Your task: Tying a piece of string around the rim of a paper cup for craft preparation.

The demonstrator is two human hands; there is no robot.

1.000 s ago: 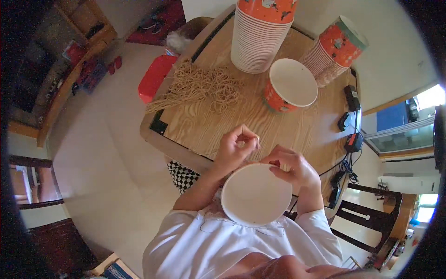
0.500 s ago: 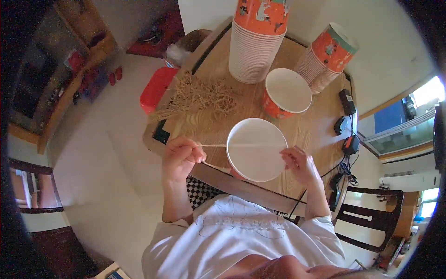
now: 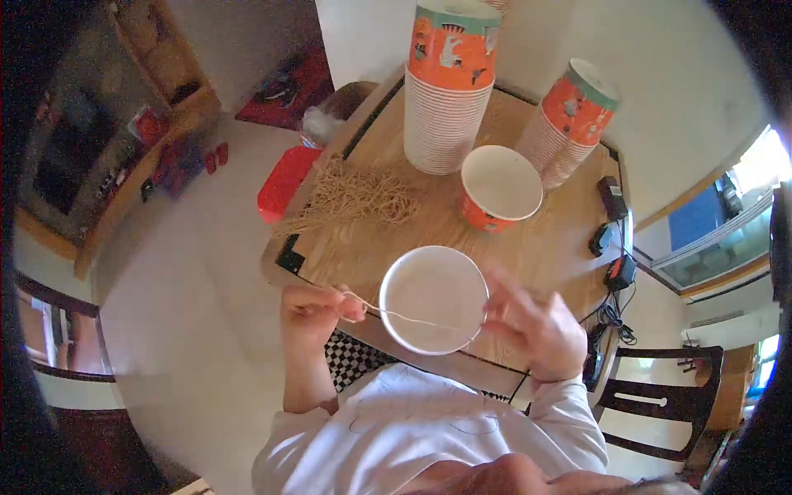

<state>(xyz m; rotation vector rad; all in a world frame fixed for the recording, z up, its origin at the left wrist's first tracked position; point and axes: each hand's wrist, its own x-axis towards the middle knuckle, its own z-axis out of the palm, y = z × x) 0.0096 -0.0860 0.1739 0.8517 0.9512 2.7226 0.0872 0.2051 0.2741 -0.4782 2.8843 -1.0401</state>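
In front of me, at the near edge of the table, a white paper bucket (image 3: pixel 433 289) has its round mouth facing up. My left hand (image 3: pixel 318 313) is closed in a pinch on a thin pale string (image 3: pixel 404 317), left of the bucket. The string runs slack across the bucket's mouth to its right rim. Just right of that rim is my right hand (image 3: pixel 540 330), blurred by motion, its fingers stretched out and apart. Whether the string's far end touches my right hand cannot be made out.
A tangle of tan strings (image 3: pixel 355 194) lies on the left of the wooden table (image 3: pixel 528 256). Behind stand an orange-patterned bucket (image 3: pixel 501 186), a tall bucket stack (image 3: pixel 445 115) and a shorter stack (image 3: pixel 577 107). Black adapters (image 3: pixel 610 198) line the right edge; a dark chair (image 3: pixel 656 396) stands beyond.
The string was taut across the bucket between both hands; now it sags. My right hand has opened and turned, blurring. The bucket and my left hand sit lower in view, as the whole scene shifts.
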